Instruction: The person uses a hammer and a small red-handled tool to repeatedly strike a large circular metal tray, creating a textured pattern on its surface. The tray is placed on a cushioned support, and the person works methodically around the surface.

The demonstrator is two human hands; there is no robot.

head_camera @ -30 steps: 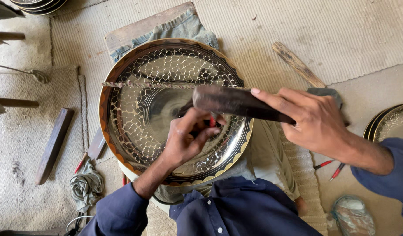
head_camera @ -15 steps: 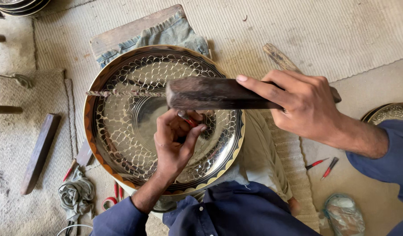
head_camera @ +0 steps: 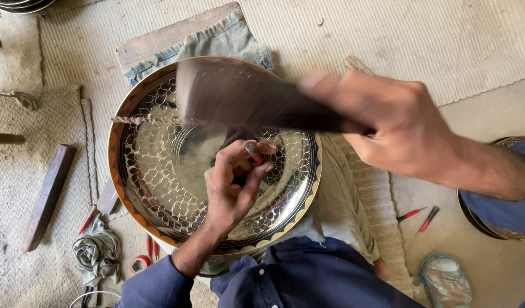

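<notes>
Raised since the earlier frame, the right hand [head_camera: 396,122] grips a blurred dark wooden mallet [head_camera: 251,100]. Left hand [head_camera: 234,182] pinches a thin chisel [head_camera: 253,153] on the round engraved brass tray [head_camera: 160,171]; engraving seems underway, needing an accurate strike.

A round metal tray [head_camera: 160,171] rests on the person's lap at the middle of the view, over a folded cloth [head_camera: 228,40] that lies on a flat board [head_camera: 160,40] behind it. The left hand [head_camera: 234,188] sits on the tray's centre, pinching a small chisel [head_camera: 253,153]. The right hand [head_camera: 393,125] is above the tray's right rim, holding a wooden mallet [head_camera: 245,100] across the tray — blurred. Left of the tray, on the floor mat [head_camera: 23,188], lies a wooden block [head_camera: 47,197]; nearer the person, a crumpled rag [head_camera: 97,254]. Right of the person's knee lie two small tools [head_camera: 420,217], and beyond them — another tray's edge [head_camera: 473,214].
</notes>
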